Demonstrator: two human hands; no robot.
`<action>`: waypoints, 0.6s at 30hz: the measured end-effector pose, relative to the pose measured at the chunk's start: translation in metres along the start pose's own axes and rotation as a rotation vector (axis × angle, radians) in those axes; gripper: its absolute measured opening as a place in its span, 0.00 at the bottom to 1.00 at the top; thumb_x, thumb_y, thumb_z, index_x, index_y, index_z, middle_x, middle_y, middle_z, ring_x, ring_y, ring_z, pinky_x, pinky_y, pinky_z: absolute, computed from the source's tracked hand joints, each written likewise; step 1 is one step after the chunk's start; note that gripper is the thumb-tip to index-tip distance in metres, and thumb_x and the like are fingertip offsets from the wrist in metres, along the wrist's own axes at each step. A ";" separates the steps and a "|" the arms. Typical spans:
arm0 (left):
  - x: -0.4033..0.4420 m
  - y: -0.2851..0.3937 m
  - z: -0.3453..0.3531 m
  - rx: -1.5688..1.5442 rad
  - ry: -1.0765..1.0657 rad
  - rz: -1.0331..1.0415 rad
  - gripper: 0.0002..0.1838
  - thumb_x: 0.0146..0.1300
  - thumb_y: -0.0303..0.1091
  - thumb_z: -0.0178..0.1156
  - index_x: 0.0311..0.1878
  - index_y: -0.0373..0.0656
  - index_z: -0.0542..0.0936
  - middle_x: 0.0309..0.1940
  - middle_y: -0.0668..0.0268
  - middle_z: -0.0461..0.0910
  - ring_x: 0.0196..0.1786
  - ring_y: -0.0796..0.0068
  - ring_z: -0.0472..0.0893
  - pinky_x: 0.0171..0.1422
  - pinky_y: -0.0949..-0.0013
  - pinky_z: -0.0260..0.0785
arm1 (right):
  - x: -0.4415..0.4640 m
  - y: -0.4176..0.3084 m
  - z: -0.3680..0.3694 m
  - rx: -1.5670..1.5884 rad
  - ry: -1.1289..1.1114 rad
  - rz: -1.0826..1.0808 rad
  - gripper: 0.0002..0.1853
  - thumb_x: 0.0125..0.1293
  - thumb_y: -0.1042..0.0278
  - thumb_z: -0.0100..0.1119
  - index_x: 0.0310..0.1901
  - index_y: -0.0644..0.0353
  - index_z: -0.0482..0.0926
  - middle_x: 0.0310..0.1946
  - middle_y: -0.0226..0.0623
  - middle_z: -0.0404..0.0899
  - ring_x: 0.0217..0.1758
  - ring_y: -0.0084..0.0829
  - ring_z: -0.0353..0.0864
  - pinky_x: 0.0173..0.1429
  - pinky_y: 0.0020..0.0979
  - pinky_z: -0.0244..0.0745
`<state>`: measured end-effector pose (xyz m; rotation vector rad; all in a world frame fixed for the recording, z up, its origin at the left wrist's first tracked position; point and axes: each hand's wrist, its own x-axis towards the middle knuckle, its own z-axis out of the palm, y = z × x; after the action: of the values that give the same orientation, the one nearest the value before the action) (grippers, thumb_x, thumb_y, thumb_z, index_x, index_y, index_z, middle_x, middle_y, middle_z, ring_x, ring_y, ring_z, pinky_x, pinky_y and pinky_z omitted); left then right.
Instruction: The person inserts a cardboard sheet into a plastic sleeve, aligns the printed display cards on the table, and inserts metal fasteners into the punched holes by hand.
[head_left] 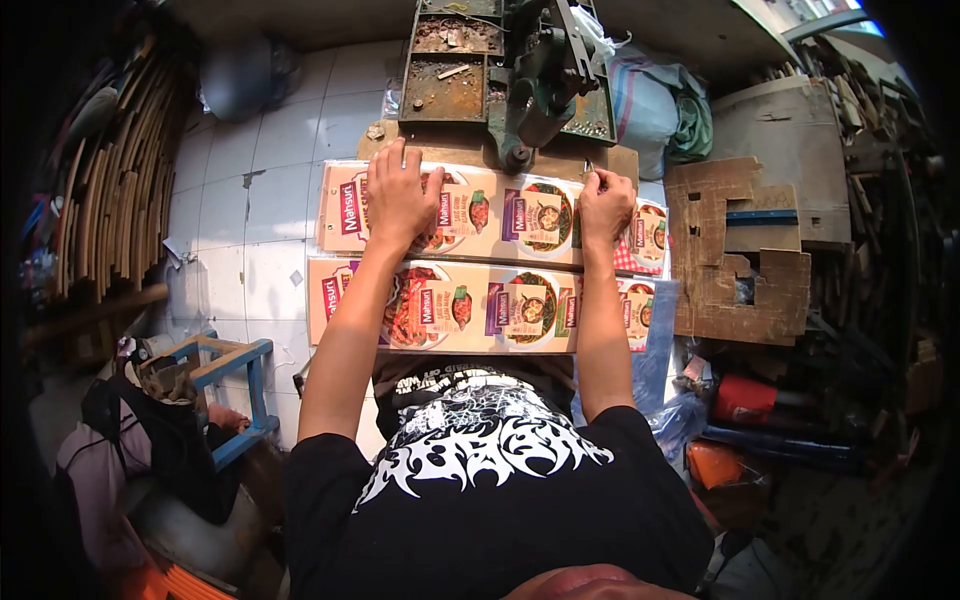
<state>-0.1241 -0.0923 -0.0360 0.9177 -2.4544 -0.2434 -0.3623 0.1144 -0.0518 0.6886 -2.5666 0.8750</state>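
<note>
Two long printed "Mahsuri" cards lie side by side in front of me, the far card [470, 240] and the near card [470, 338], both showing food pictures. My left hand [400, 200] rests flat on the left part of the far card, fingers stretched toward its far edge. Over the right part of that card, my right hand [607, 212] has its fingers curled together. A small shiny bit [588, 166] shows at those fingertips, too small to name. The head of a dark green press machine [540, 100] stands at the card's far edge, between my hands.
Behind the cards, a compartmented metal tray [445, 85] holds small loose parts. A brown board [640, 165] lies under the machine. Cut cardboard [715, 290] and a white sack [640, 100] are at the right. At the left stand a blue-framed stool [262, 390] and stacked wooden strips [130, 190].
</note>
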 end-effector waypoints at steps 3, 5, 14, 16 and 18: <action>0.002 0.000 0.002 0.007 0.028 0.010 0.21 0.68 0.47 0.62 0.54 0.38 0.79 0.65 0.49 0.75 0.70 0.48 0.72 0.78 0.48 0.59 | 0.008 -0.003 0.001 -0.056 0.011 -0.019 0.08 0.64 0.63 0.66 0.41 0.55 0.89 0.41 0.41 0.86 0.48 0.46 0.83 0.56 0.45 0.76; 0.001 0.000 0.002 0.012 0.032 0.013 0.21 0.68 0.47 0.62 0.54 0.38 0.79 0.65 0.49 0.75 0.70 0.48 0.72 0.77 0.48 0.60 | 0.007 -0.004 -0.001 -0.075 -0.036 -0.002 0.07 0.64 0.63 0.66 0.39 0.55 0.88 0.41 0.41 0.85 0.48 0.46 0.83 0.55 0.45 0.76; 0.000 0.000 0.001 0.010 0.026 0.013 0.21 0.68 0.47 0.63 0.54 0.39 0.79 0.64 0.49 0.75 0.70 0.48 0.72 0.77 0.48 0.60 | 0.004 -0.004 -0.003 -0.084 -0.003 -0.029 0.08 0.65 0.62 0.67 0.38 0.55 0.88 0.40 0.40 0.85 0.47 0.46 0.82 0.54 0.46 0.76; 0.000 0.000 0.001 0.012 0.019 0.011 0.21 0.68 0.47 0.63 0.54 0.39 0.79 0.64 0.49 0.75 0.69 0.48 0.72 0.77 0.48 0.60 | 0.004 -0.004 -0.003 -0.086 -0.002 -0.030 0.08 0.65 0.61 0.67 0.38 0.55 0.88 0.40 0.40 0.85 0.47 0.46 0.82 0.54 0.45 0.75; 0.001 0.000 0.001 0.014 0.020 0.013 0.21 0.68 0.47 0.63 0.54 0.39 0.79 0.64 0.49 0.75 0.69 0.48 0.72 0.77 0.48 0.60 | 0.004 -0.004 -0.003 -0.089 -0.001 -0.032 0.08 0.65 0.61 0.67 0.38 0.55 0.88 0.40 0.39 0.85 0.47 0.46 0.82 0.54 0.45 0.75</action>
<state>-0.1252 -0.0926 -0.0366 0.9052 -2.4461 -0.2114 -0.3632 0.1123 -0.0461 0.7021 -2.5700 0.7459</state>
